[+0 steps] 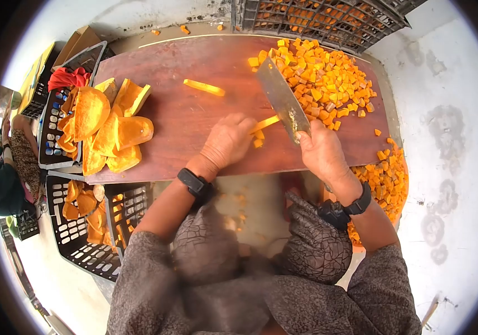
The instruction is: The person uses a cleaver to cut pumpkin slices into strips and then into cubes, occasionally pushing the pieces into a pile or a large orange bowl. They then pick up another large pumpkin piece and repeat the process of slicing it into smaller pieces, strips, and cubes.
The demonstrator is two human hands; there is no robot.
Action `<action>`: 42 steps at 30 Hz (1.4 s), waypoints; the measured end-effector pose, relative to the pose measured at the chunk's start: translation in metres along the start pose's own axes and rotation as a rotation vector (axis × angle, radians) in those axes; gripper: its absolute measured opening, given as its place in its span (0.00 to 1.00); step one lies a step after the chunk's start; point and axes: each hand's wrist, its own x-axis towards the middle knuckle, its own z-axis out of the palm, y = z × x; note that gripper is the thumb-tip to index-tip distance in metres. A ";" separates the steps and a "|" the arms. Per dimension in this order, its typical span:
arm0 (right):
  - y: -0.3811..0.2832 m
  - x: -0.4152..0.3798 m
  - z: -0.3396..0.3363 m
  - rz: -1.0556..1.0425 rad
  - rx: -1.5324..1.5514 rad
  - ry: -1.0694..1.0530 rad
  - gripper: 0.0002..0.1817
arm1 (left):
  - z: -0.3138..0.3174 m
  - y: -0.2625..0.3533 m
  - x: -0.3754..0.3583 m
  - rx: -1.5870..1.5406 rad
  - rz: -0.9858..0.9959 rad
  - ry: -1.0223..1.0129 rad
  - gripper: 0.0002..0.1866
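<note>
Near the front edge of the red-brown board, my left hand (231, 138) is closed on one end of an orange pumpkin strip (266, 122). My right hand (323, 151) grips a wide cleaver (283, 99), whose blade lies by the strip's other end. Small cut pieces (258, 139) sit just below the strip. A heap of pumpkin cubes (328, 78) covers the board's back right. Another strip (204, 87) lies alone behind my left hand. Large pumpkin slabs (117, 125) are piled on the left end.
Black crates (85, 254) with pumpkin pieces stand at the left, below and beside the board (166, 128). More cubes (387, 181) fill a container at the lower right. A black crate (317, 19) is behind the board. Another person (10, 181) is at the far left.
</note>
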 end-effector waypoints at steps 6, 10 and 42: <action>-0.007 -0.008 -0.003 -0.020 0.002 -0.039 0.12 | -0.002 -0.006 -0.008 0.067 -0.063 0.004 0.13; -0.013 -0.011 -0.008 -0.001 0.009 -0.055 0.12 | -0.003 0.001 -0.011 0.085 -0.092 -0.006 0.11; -0.022 0.047 0.045 0.105 -0.096 -0.061 0.11 | 0.005 -0.011 -0.010 -0.086 -0.083 -0.022 0.07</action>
